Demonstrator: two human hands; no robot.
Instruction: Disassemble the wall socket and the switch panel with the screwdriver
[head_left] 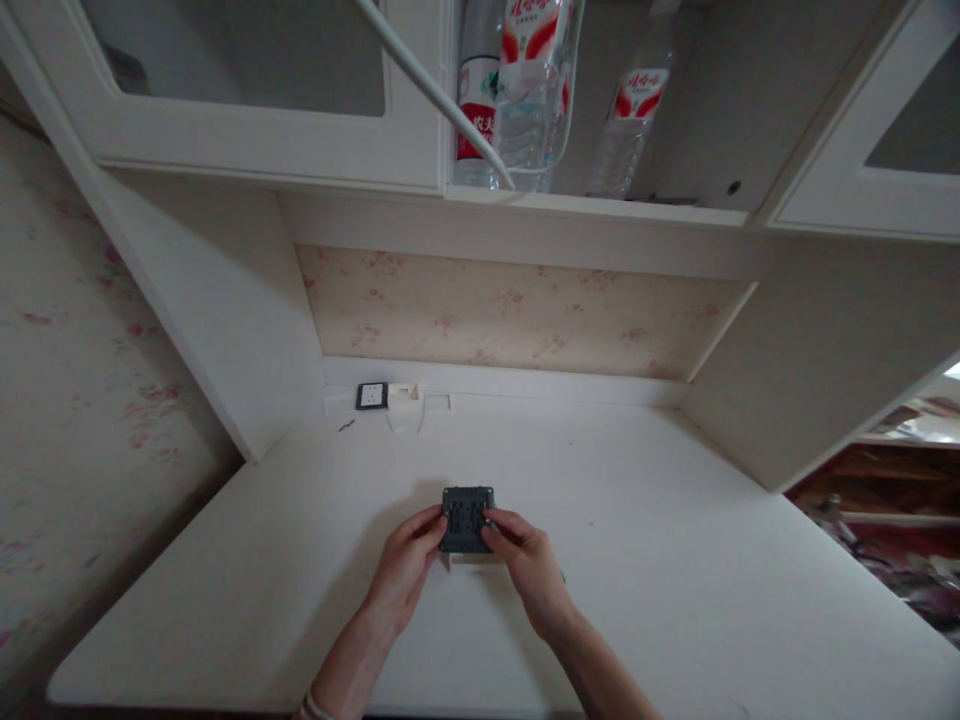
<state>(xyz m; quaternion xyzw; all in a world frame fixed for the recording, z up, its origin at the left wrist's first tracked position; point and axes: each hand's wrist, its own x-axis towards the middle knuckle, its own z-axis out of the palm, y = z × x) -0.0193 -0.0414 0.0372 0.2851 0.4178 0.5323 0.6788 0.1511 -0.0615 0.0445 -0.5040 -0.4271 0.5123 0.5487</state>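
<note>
I hold a dark grey square module [467,517], its ribbed back toward me, just above the white desk [675,560]. My left hand [409,565] grips its left edge with curled fingers. My right hand [525,562] pinches its right edge. A flat white piece [474,562] lies on the desk right under the module, partly hidden by both hands.
At the back of the desk lie a black-framed socket face [371,396] and several white plate parts [411,404]. A small dark screw [346,426] rests near them. Plastic bottles [525,90] stand in the cabinet above; a white cable [435,90] hangs across.
</note>
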